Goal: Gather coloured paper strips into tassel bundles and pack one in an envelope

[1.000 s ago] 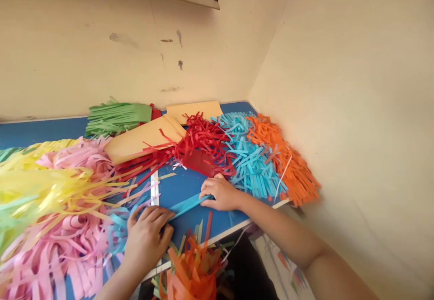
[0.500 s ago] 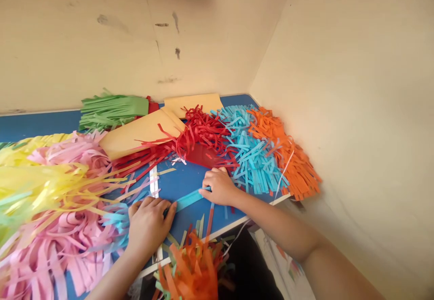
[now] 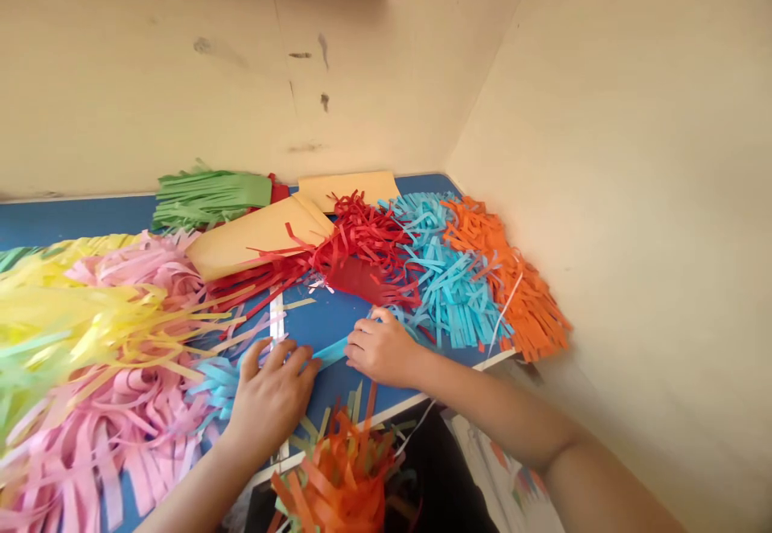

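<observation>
A narrow light-blue paper strip (image 3: 331, 353) runs slantwise over the blue table between my two hands. At its right end my right hand (image 3: 379, 348) is closed on the paper, the fingers curled. My left hand (image 3: 274, 384) bends over the left end, its fingertips gripping the strip from above; part of the paper is hidden under it. Blue fringe (image 3: 214, 384) sticks out to the left of that hand. Just beyond my right hand lie a red fringed paper (image 3: 362, 280) and a blue fringed bundle (image 3: 458, 280).
Pink fringe (image 3: 121, 428) and yellow fringe (image 3: 108, 316) heap up at left. Yellow-orange sheets (image 3: 259, 237) and green fringe (image 3: 214, 197) lie near the wall. Orange fringe (image 3: 519, 292) fills the right corner; another orange tassel (image 3: 343, 477) hangs by the table's front edge (image 3: 392, 416).
My right hand has come slightly left and down, closer to my left hand, so less strip shows between them. The left fingers have spread a little. The view has shifted slightly.
</observation>
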The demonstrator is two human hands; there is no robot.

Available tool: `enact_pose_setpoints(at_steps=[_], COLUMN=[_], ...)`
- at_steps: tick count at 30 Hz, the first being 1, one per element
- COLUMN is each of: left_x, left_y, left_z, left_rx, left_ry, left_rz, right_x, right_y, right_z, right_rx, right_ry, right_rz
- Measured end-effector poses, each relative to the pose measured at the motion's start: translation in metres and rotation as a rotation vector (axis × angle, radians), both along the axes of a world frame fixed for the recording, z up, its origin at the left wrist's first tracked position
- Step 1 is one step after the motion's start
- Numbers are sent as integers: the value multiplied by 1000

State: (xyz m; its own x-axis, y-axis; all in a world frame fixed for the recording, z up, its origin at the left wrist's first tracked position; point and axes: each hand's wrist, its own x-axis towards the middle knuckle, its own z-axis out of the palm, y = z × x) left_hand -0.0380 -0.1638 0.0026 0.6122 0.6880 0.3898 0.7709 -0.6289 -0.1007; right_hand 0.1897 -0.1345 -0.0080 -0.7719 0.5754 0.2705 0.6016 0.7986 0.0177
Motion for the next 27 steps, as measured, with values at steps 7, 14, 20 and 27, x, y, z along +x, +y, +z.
enact_pose_setpoints(at_steps=[7,14,20,27], left_x=[10,-11,-31,-34], left_y=[2,-2,-2,-5], left_z=[-3,-13,-25,-33], left_rx=[66,57,-27,-261], left_ry=[-58,-37,-169,-345], left_rz=[21,-34,-50,157], right_x=[-9,-2,23,21], right_y=[10,6,13,14], right_z=[2,-6,-10,-7], right_rx=[-108,31,-181,-468], right_ry=[7,-13,69,217], right_rz=[-88,-10,-74,-253])
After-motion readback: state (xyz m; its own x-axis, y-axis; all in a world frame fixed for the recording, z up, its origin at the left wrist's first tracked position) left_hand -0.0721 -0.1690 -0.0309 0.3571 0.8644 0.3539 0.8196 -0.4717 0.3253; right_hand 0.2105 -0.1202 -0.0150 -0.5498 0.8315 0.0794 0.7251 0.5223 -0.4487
